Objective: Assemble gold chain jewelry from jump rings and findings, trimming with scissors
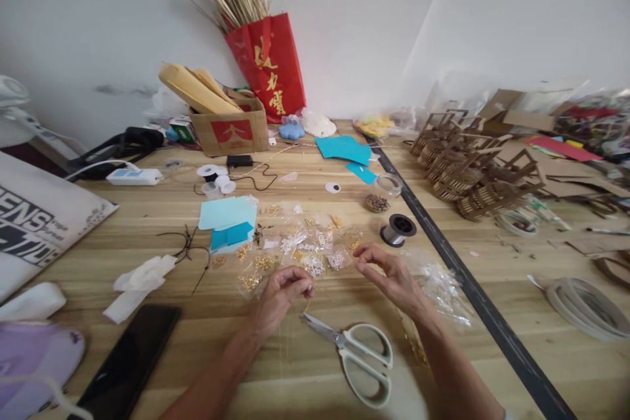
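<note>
My left hand (285, 292) is closed in a pinch above the table's front middle. A short, thin gold-coloured chain (308, 305) hangs from its fingertips; what else the fingers cover is hidden. To the right, my right hand (388, 272) hovers with thumb and fingers bent and slightly apart, and I see nothing between them. Its fingertips are near small clear bags of gold findings (353, 245) and white beads (336, 259). Scissors with pale handles (339, 341) lie partly open below the hands, tips close to the chain. Gold pieces in a bag (416, 344) lie partly under my right forearm.
Behind my right hand stand a wire spool (398, 230) and a glass jar of beads (381, 195). A clear bag (440, 292) lies to the right. Blue cards (229, 213), a black phone (130, 361) and tissue (140, 282) lie left. Small woven baskets (472, 164) fill the back right.
</note>
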### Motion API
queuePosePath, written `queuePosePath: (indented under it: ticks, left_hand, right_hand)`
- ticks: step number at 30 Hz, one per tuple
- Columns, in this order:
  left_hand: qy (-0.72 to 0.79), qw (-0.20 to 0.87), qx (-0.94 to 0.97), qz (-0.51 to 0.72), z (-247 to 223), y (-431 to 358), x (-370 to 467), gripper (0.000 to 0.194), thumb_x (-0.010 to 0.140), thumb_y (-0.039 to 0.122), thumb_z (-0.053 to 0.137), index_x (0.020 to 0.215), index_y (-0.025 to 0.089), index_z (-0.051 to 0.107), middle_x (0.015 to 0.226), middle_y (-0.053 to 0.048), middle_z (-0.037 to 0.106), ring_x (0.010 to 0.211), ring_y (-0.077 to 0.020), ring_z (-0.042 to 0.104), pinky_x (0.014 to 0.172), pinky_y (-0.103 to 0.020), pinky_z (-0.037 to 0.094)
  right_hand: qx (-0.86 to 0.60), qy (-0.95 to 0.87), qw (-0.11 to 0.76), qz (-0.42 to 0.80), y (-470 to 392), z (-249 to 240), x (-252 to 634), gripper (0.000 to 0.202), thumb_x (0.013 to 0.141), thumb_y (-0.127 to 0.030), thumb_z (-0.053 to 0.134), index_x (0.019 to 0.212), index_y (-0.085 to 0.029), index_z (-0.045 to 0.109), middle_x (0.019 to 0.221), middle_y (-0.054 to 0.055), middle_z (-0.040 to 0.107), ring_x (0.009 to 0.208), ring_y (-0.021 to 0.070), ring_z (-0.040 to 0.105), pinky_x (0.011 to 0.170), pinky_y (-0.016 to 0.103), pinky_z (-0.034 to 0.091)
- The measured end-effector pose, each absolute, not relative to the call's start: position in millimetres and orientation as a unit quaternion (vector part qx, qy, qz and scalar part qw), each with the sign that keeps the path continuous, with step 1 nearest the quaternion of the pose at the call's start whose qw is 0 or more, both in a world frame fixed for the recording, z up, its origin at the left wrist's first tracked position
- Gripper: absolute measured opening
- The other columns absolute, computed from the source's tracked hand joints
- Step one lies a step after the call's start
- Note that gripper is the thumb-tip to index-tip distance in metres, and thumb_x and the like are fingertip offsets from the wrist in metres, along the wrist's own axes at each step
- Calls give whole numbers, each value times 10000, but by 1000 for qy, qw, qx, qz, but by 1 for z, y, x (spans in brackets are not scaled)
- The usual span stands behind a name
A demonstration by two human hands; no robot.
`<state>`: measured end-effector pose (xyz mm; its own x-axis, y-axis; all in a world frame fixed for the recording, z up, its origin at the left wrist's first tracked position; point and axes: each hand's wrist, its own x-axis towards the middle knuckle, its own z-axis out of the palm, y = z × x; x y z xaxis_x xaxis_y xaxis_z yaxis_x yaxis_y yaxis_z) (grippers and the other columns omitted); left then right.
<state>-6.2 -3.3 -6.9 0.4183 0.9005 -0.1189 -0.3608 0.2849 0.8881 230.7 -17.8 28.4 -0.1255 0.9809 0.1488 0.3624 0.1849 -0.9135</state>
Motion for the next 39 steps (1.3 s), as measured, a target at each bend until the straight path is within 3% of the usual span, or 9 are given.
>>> queuePosePath:
  ticks: [4,10,15,18,22,27,34,39]
  left_hand:
    - [336,729,416,427,-9,-3,-6,176,663,272,747,653,117,665,616,-19,635,587,-118,555,587,-231,424]
    - [335,729,422,422,-13,-3,-6,149,673,255,739,674,122,674,622,-17,627,593,-119,562,600,-233,440]
    - [345,706,451,423,-9,-5,-7,149,700,251,709,649,118,665,964,-79,664,644,-104,566,628,-236,457]
    - [365,679,466,434,-5,-6,-6,159,708,274,697,667,123,666,846,-71,685,603,-109,563,594,-234,456]
    - [427,618,496,435,0,-10,-4,150,682,270,715,693,126,675,612,-30,652,573,-131,568,585,-244,468]
    - [441,576,522,450,-3,-15,-1,121,683,249,714,728,144,677,607,-7,643,558,-132,585,575,-243,478]
    - [420,566,561,434,-3,-16,0,82,700,225,692,680,147,676,590,-11,640,542,-125,570,548,-229,459]
    - [404,565,585,419,-4,-17,-1,86,716,227,677,683,148,683,595,-18,646,555,-134,573,548,-231,446]
  right_hand:
    - [-493,-504,501,502,-19,27,224,245,776,-378,670,672,-176,577,873,53,640,719,149,567,566,228,435]
    - [-371,-336,551,667,-23,23,202,297,734,-398,718,656,-180,530,648,-1,612,468,85,522,411,171,394]
    - [-335,-347,576,660,-23,26,203,325,750,-358,714,635,-186,464,494,-71,453,388,52,377,397,166,338]
    - [-399,-404,583,582,-23,25,208,292,771,-360,695,684,-187,477,493,-68,461,417,60,386,421,173,332]
    - [-480,-496,548,472,-24,21,205,264,795,-378,660,843,-213,460,515,-78,449,462,92,424,442,195,343]
    - [-518,-628,446,372,-32,21,192,181,874,-378,536,858,-202,497,597,-45,440,526,112,412,497,233,317]
    - [-493,-643,373,452,-37,20,183,250,906,-390,476,851,-170,582,606,-33,435,543,109,391,494,225,289]
    - [-456,-619,371,521,-38,17,180,233,871,-375,552,839,-155,624,699,3,546,625,120,469,549,224,348]
